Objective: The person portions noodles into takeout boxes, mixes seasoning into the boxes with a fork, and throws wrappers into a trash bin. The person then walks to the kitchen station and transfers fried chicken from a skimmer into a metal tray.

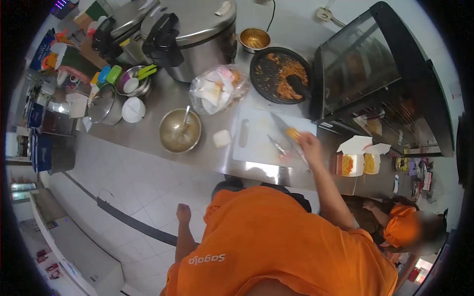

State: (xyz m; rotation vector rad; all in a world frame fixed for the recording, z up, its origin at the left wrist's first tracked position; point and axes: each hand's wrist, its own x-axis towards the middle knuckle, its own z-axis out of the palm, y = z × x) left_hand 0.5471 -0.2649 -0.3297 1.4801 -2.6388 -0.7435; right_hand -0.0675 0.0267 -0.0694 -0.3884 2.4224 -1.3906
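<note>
Right of centre now, the right hand covers part of the yellow thing, and I can't make out the grip! Upper left, the big pot runs off the top edge; mid-frame, the plastic bag's contents stay unreadable. Lower right, a co-worker's head is blurred; the orange shirt leaves at the bottom.

Steel counter with cutting board, bowl, plastic bag
</note>
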